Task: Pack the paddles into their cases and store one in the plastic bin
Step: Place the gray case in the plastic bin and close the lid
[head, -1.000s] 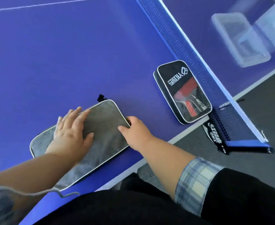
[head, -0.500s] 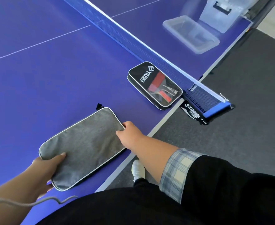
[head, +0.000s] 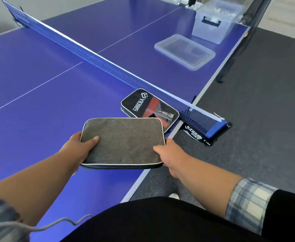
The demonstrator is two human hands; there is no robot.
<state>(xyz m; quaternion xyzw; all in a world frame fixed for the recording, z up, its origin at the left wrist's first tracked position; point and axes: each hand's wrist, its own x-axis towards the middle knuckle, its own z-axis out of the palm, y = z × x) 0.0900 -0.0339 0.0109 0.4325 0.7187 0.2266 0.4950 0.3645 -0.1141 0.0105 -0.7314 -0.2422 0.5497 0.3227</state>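
Observation:
A grey fabric paddle case [head: 125, 142] with white piping is lifted off the blue table, held flat between both hands. My left hand [head: 80, 145] grips its left end, thumb on top. My right hand [head: 169, 154] grips its right corner. Behind it a black case [head: 139, 105] with a clear window showing a red paddle lies on the table beside the net. The clear plastic bin [head: 211, 30] with a dark handle stands at the far right of the table, past the net. Its lid [head: 185, 51] lies flat in front of it.
The blue net [head: 90, 56] crosses the table diagonally, its clamp [head: 211, 130] overhanging the right edge. The table edge [head: 143, 173] runs just under the held case. Grey carpet [head: 256, 105] lies to the right. A grey cord [head: 59, 224] hangs near my lap.
The grey case, flat on the table a second ago, is now raised and turned level in both hands. My left hand moved from pressing its top to gripping its left end. My view has tilted up.

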